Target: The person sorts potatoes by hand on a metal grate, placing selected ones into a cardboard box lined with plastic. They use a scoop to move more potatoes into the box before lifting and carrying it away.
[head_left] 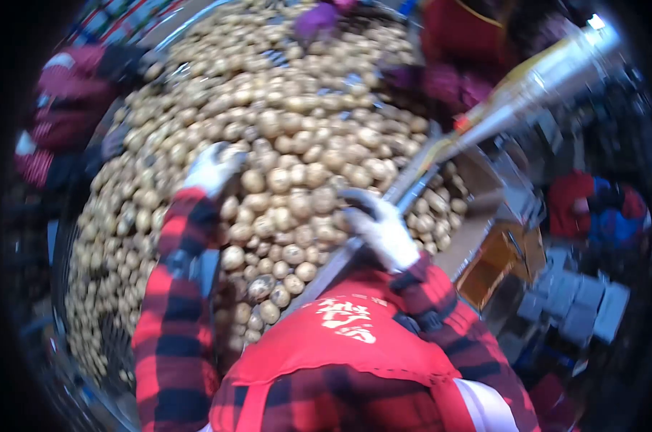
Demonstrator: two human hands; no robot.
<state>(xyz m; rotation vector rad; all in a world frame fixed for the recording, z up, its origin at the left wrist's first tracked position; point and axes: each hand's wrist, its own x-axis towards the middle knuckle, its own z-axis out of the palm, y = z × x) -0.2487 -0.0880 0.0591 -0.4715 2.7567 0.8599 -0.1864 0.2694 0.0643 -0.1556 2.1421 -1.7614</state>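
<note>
A broad heap of potatoes lies in front of me, pale brown and round, a few with dark patches. My left hand, in a white glove, rests on the left part of the heap with its fingers loosely apart. On the right, my right hand wears a white glove with dark fingertips. Its thumb and fingers are apart and curved beside potatoes, close to the metal edge, and nothing shows between them. Blur hides fine detail of both hands.
Co-workers' sleeves reach in at the left, and a purple-gloved hand at the far side. A long metal rail rises to the right. Beyond it are a cardboard box with potatoes beside it, stacked pale boxes and another person.
</note>
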